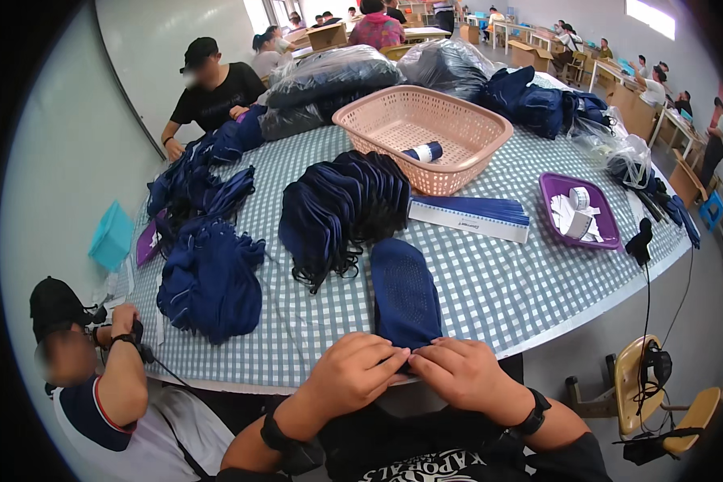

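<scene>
A navy blue sock (406,291) with fine dots on its face lies flat in front of me, its rounded end pointing away. At its near end, by the table edge, my left hand (355,371) pinches the fabric between thumb and fingers. My right hand (463,371) grips the same end from the other side, and the thumbs almost meet. Beyond the sock's toe, a fanned row of navy socks (341,205) stands packed together. To its right lies a stack of blue-and-white paper bands (469,220). The fabric under my fingers is hidden.
A pink basket (478,161) with a banded navy roll (424,152) stands behind. At right sits a purple tray (610,233) of white labels. Navy piles (210,281) lie left, plastic bags (329,76) behind. Two people work at the left. A chair (639,386) stands right.
</scene>
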Demonstrator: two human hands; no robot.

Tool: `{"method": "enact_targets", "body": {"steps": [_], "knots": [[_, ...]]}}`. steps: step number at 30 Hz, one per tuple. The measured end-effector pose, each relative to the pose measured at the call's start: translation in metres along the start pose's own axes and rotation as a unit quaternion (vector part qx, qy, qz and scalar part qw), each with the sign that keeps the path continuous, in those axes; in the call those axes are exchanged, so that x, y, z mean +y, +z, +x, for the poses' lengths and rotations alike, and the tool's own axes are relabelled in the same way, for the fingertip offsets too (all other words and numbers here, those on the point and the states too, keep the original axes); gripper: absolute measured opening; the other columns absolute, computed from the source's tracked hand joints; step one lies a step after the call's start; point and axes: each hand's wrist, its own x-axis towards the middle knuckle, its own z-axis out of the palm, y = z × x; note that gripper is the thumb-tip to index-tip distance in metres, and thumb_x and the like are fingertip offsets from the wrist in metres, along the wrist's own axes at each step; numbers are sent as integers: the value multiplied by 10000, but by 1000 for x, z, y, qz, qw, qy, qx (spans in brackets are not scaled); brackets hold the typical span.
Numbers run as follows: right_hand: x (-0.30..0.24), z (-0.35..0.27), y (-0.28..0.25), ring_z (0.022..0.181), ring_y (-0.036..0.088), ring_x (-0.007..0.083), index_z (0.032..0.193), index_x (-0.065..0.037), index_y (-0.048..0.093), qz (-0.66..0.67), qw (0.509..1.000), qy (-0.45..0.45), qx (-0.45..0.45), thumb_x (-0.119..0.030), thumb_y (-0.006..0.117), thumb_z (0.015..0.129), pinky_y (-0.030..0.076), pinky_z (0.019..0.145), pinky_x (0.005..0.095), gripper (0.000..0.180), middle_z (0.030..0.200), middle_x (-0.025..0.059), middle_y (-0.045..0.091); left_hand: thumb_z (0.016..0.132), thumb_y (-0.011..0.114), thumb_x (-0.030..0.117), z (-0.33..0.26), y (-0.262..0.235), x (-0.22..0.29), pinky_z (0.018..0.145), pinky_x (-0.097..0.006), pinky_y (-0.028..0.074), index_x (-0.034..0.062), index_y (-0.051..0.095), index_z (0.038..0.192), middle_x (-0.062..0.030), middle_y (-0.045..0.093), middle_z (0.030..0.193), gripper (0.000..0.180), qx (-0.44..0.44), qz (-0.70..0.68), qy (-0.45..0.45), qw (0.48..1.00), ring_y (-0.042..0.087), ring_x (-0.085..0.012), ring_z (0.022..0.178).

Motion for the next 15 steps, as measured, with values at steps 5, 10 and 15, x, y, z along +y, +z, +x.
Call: {"method": "enact_targets", "body": {"steps": [5, 10, 15], "knots": [[2, -1, 0, 770, 715, 201, 965, -41, 689, 31, 1000, 5, -2, -104, 698, 779, 575, 613, 283, 196, 899, 58, 707, 731, 816, 136, -5, 11, -1, 742, -378, 514, 12, 729, 1042, -63, 698, 860, 347, 28, -13, -14, 999, 672, -257, 813], [-2, 2, 4, 684, 679, 198, 881, -49, 691, 57, 995, 81, 29, -81, 789, 732, 565, 602, 283, 182, 785, 44, 677, 801, 757, 70, -5, 17, 0, 709, -363, 469, 17, 750, 957, -80, 674, 746, 164, 71, -60, -113, 989, 621, -244, 711], [-1, 6, 15, 645, 642, 209, 840, -67, 711, 27, 991, 118, 60, -102, 810, 712, 572, 784, 389, 166, 747, 24, 660, 830, 724, 87, -4, 21, -4, 689, -366, 415, 40, 753, 859, -59, 654, 664, 62, 66, -79, -183, 978, 571, -234, 653]]}}
